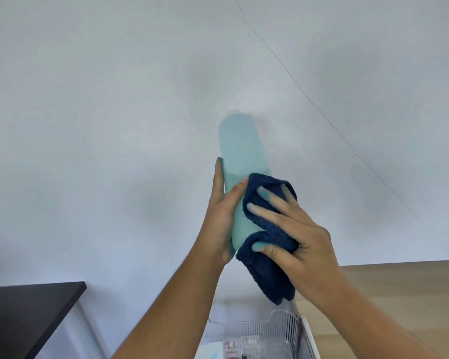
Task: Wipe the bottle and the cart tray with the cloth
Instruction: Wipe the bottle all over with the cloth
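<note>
- One bottle (240, 156), teal, tilted, raised before the wall.
- Left hand (224, 218): wrapped round its lower part.
- Right hand (290, 229): grips navy cloth (267, 260), pressed against bottle's side.
- One clear bin (270, 330) below.

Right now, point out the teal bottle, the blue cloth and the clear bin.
Pale teal plastic bottle (240, 151): head view, bare upper body.
Dark blue terry cloth (267, 275): head view, hanging lower fold.
Clear ribbed plastic bin (257, 330): head view, far wall.
</note>
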